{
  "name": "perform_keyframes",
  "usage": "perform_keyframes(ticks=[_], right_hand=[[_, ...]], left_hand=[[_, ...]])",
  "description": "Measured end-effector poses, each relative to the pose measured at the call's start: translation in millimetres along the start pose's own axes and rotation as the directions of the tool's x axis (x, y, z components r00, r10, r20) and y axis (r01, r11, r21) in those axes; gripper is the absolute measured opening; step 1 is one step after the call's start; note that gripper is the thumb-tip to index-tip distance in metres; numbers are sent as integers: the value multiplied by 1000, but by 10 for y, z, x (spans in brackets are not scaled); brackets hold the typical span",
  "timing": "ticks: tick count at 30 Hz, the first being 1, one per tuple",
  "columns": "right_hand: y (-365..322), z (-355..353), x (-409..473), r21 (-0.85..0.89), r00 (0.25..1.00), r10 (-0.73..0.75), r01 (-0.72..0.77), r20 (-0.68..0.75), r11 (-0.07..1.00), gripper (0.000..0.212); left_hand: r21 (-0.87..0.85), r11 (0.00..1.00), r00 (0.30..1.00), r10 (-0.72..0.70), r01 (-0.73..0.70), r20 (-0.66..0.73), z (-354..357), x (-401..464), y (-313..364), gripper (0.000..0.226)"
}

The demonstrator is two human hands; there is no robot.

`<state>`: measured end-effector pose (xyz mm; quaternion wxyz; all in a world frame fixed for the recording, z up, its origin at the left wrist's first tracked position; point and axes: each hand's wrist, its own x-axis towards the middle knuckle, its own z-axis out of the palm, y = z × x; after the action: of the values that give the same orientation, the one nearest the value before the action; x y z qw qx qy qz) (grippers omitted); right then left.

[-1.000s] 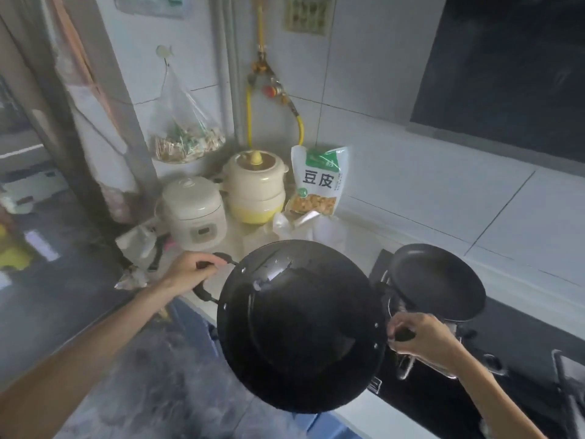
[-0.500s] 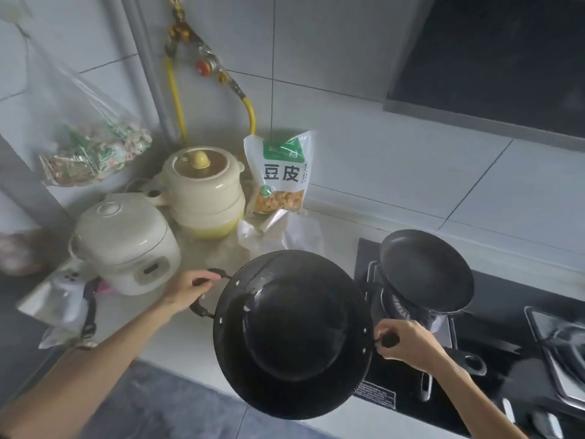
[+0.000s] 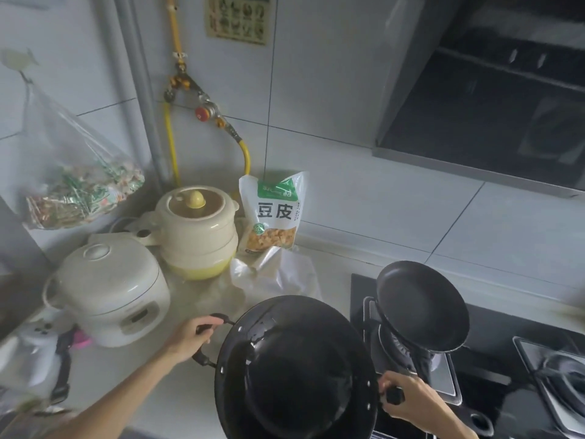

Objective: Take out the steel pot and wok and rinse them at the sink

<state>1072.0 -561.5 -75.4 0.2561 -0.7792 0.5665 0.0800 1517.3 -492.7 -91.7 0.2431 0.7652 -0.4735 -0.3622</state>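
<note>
Kitchen tabletop (image 3: 133, 384), front edge by the hob: wok (image 3: 297, 369) held over it, left hand (image 3: 190, 339) gripping one loop handle, right hand (image 3: 408, 397) the other. Keep it level, clear the frying pan (image 3: 421, 305), carry to sink.

Home kitchen where I stand: white tiled wall (image 3: 364, 191), gas stove (image 3: 411, 353) under a range hood (image 3: 493, 115), yellow gas hose (image 3: 245, 153), rice cooker (image 3: 107, 289) and stew pot (image 3: 196, 229) on the surface (image 3: 133, 384).
</note>
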Motion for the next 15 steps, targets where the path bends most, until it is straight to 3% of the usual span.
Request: perform_keyframes(ticks=[3,8,12,15], right_hand=[[-44,-28,-64,-51,998,53,-52,27,997,18],[-377,-284,-439,-108,1000,7,-10,-27,994,30],[-689,-720,-861,-86,986,-47,34,-161,996,17],[-899,-1150,-1260,-64,935,-53,33,-351,997,31]], left_hand=[[17,1000,998,-10,9,58,-31,33,-35,31],[249,968,991,8,-42,135,-256,-237,373,34],[363,909,979,190,-204,75,-703,-672,981,42],[370,873,933,357,-317,-45,-961,-1041,1483,35]])
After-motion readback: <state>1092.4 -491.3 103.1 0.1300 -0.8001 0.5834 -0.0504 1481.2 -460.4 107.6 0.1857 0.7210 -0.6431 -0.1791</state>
